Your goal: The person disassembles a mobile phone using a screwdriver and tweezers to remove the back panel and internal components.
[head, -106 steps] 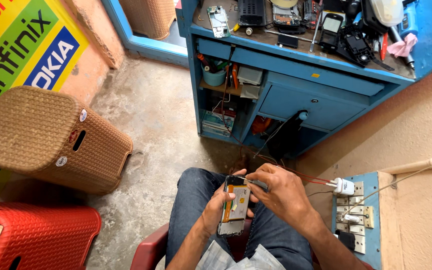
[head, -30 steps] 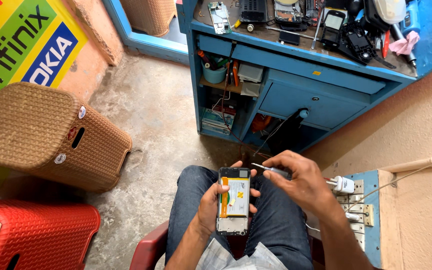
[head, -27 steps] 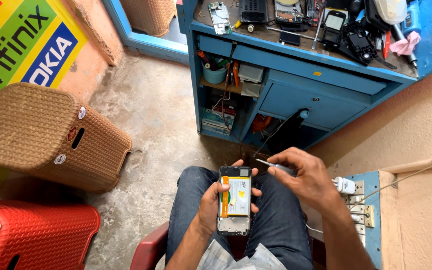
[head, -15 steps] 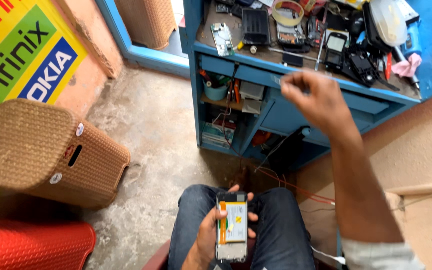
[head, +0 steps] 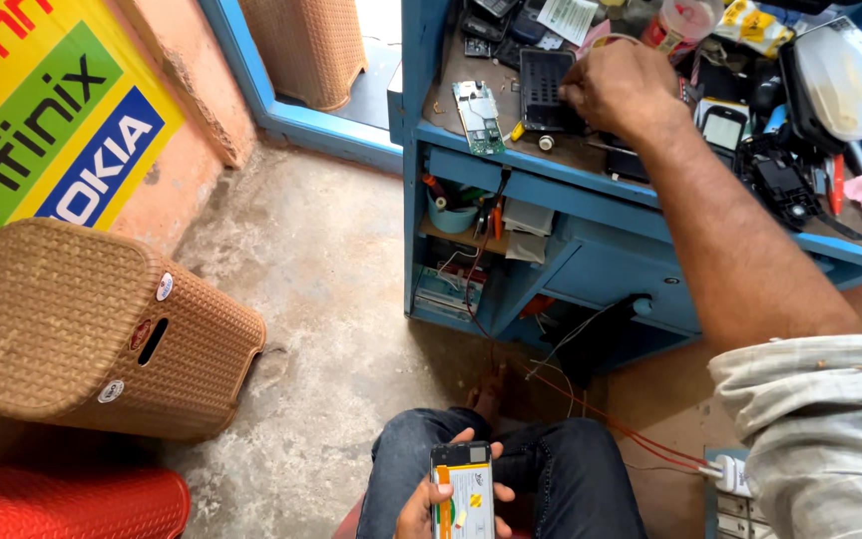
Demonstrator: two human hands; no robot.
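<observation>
Down over the lap, left hand (head: 431, 509) gripping an opened phone (head: 464, 489), long axis pointing away toward the blue workbench (head: 551, 190). Right hand (head: 623, 88) up on bench clutter; grip unclear.

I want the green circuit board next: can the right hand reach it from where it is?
Probably yes: the right hand rests on the blue workbench, the green circuit board lies uncovered just beside it.

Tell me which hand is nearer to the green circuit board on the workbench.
Right. The right hand rests on the workbench just beside the green circuit board; the left hand is far below at the lap, holding an opened phone.
</observation>
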